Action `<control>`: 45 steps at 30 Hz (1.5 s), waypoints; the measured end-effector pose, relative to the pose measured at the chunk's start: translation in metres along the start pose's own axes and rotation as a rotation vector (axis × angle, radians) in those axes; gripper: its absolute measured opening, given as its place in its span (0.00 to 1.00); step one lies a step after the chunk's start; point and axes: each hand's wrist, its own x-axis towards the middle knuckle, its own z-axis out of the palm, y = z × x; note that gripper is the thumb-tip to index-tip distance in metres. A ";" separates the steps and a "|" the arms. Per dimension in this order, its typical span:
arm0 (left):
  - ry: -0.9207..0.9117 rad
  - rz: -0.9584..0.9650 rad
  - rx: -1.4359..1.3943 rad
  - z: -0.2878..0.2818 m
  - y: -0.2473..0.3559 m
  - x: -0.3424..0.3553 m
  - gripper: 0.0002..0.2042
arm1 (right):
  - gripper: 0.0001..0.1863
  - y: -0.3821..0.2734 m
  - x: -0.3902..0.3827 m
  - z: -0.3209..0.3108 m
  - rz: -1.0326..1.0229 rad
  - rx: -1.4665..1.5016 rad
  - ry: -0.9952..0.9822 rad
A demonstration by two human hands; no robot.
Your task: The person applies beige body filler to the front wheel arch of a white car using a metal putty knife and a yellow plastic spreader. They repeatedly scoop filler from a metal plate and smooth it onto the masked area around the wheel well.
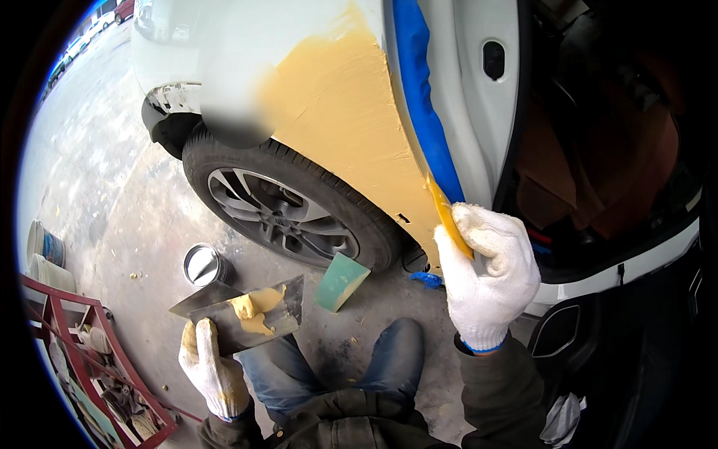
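My right hand point(488, 275), in a white knit glove, grips a thin yellow spreader point(449, 215) pressed against the lower edge of a white car fender point(224, 67), where tan body filler point(344, 112) covers a wide patch. A strip of blue masking tape point(422, 97) runs down the fender's rear edge beside the spreader. My left hand point(211, 368), also gloved, holds a dark metal mixing board point(258, 314) with a lump of the same filler on it, low and to the left above my knee.
The car's front wheel point(288, 217) stands on the concrete floor. A small open tin point(203, 263) and a green sanding block point(340, 280) lie by the tyre. A red rack point(90, 359) with clutter and buckets point(45, 247) sits at the left. The open car door point(643, 352) is at the right.
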 end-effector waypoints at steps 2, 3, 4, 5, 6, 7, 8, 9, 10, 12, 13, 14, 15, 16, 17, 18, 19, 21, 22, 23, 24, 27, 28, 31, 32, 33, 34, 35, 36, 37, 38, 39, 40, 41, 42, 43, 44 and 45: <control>0.009 0.065 0.064 -0.001 -0.007 0.000 0.10 | 0.16 0.002 -0.001 0.001 0.005 0.006 0.032; 0.015 0.069 0.054 -0.002 -0.010 0.000 0.10 | 0.16 0.002 -0.001 0.002 -0.005 -0.005 0.027; 0.021 0.073 0.045 -0.003 -0.013 0.000 0.10 | 0.16 0.003 -0.002 0.002 -0.015 -0.016 0.022; 0.028 0.075 0.037 -0.005 -0.015 0.001 0.10 | 0.16 0.003 -0.003 0.003 -0.024 -0.026 0.015; 0.009 0.043 0.001 -0.007 -0.015 0.001 0.10 | 0.16 0.002 -0.002 0.003 -0.021 -0.025 0.019; -0.009 0.011 -0.035 -0.011 -0.014 0.002 0.11 | 0.16 0.000 -0.001 0.003 -0.019 -0.025 0.022; -0.032 -0.018 -0.069 -0.012 -0.013 0.002 0.12 | 0.16 0.000 -0.001 0.001 -0.013 -0.025 0.030; -0.028 -0.011 -0.050 -0.013 -0.013 0.003 0.13 | 0.16 0.001 -0.002 0.000 -0.006 -0.042 0.040; -0.024 -0.005 -0.031 -0.013 -0.014 0.003 0.13 | 0.16 0.003 -0.004 -0.002 0.001 -0.059 0.050; -0.016 -0.030 -0.035 -0.015 -0.014 0.003 0.14 | 0.16 0.004 -0.007 0.000 0.014 -0.053 0.049; -0.017 -0.061 -0.060 -0.015 -0.012 0.003 0.14 | 0.16 0.004 -0.008 0.001 0.021 -0.033 0.040; -0.022 -0.092 -0.087 -0.015 -0.010 0.003 0.15 | 0.15 0.004 -0.009 0.001 0.027 -0.017 0.032; -0.020 -0.094 -0.096 -0.014 -0.010 0.004 0.15 | 0.15 0.004 -0.010 0.001 0.037 -0.005 0.046; -0.019 -0.095 -0.104 -0.014 -0.010 0.004 0.15 | 0.15 0.005 -0.011 0.001 0.047 0.008 0.060; -0.015 -0.097 -0.113 -0.014 -0.010 0.003 0.15 | 0.15 0.005 -0.012 0.001 0.057 0.021 0.073; 0.008 -0.070 -0.077 -0.014 -0.012 0.003 0.15 | 0.15 0.005 -0.013 0.001 0.068 0.014 0.067; 0.030 -0.043 -0.041 -0.013 -0.016 0.002 0.15 | 0.15 0.005 -0.013 0.000 0.078 0.006 0.061; 0.046 -0.012 -0.007 -0.012 -0.018 0.002 0.15 | 0.14 0.006 -0.014 -0.001 0.076 -0.036 0.078; 0.039 -0.009 -0.009 -0.013 -0.018 0.003 0.15 | 0.14 0.006 -0.015 -0.001 0.078 -0.019 0.066; 0.038 -0.012 -0.007 -0.013 -0.019 0.003 0.15 | 0.14 0.007 -0.017 -0.001 0.080 -0.002 0.054; 0.039 -0.015 -0.006 -0.012 -0.019 0.003 0.14 | 0.13 0.008 -0.019 0.000 0.083 0.015 0.042; 0.058 -0.047 0.000 -0.012 -0.017 0.003 0.14 | 0.13 0.009 -0.023 -0.002 0.126 0.029 0.100; 0.063 -0.064 -0.001 -0.013 -0.016 0.003 0.13 | 0.13 0.010 -0.025 -0.002 0.135 0.027 0.087; 0.076 -0.077 0.005 -0.013 -0.015 0.003 0.12 | 0.13 0.012 -0.030 -0.005 0.142 0.017 0.050; 0.072 -0.075 0.007 -0.013 -0.014 0.003 0.12 | 0.13 0.012 -0.032 -0.007 0.134 0.009 0.038; 0.068 -0.074 0.009 -0.012 -0.014 0.003 0.11 | 0.14 0.013 -0.033 -0.009 0.125 0.000 0.025; 0.056 -0.071 0.008 -0.011 -0.014 0.002 0.11 | 0.14 0.015 -0.034 -0.010 0.112 -0.021 0.031; 0.059 -0.063 0.005 -0.010 -0.014 0.002 0.11 | 0.14 0.017 -0.035 -0.010 0.099 -0.035 0.039; 0.059 -0.057 0.003 -0.010 -0.014 0.002 0.10 | 0.14 0.018 -0.037 -0.010 0.087 -0.051 0.047; 0.069 -0.049 -0.006 -0.009 -0.015 0.002 0.10 | 0.15 0.018 -0.038 -0.009 0.101 -0.038 0.055; 0.081 -0.050 -0.019 -0.013 -0.018 0.002 0.10 | 0.15 0.017 -0.038 -0.008 0.083 -0.050 0.041; 0.088 -0.055 -0.035 -0.016 -0.022 0.003 0.10 | 0.15 0.017 -0.037 -0.010 0.066 -0.069 0.027; 0.093 -0.071 -0.055 -0.027 -0.033 0.004 0.14 | 0.15 0.016 -0.037 -0.011 0.049 -0.088 0.013; 0.092 -0.083 -0.060 -0.029 -0.035 0.005 0.16 | 0.16 0.016 -0.037 -0.012 0.039 -0.096 -0.007; 0.090 -0.095 -0.064 -0.031 -0.037 0.005 0.19 | 0.16 0.015 -0.037 -0.014 0.028 -0.103 -0.027; 0.082 -0.100 -0.053 -0.031 -0.036 0.005 0.19 | 0.16 0.015 -0.037 -0.015 0.017 -0.110 -0.046; 0.071 -0.093 -0.026 -0.031 -0.035 0.005 0.19 | 0.16 0.016 -0.037 -0.015 0.010 -0.110 -0.032; 0.061 -0.086 0.002 -0.032 -0.034 0.005 0.18 | 0.16 0.017 -0.036 -0.015 0.002 -0.110 -0.019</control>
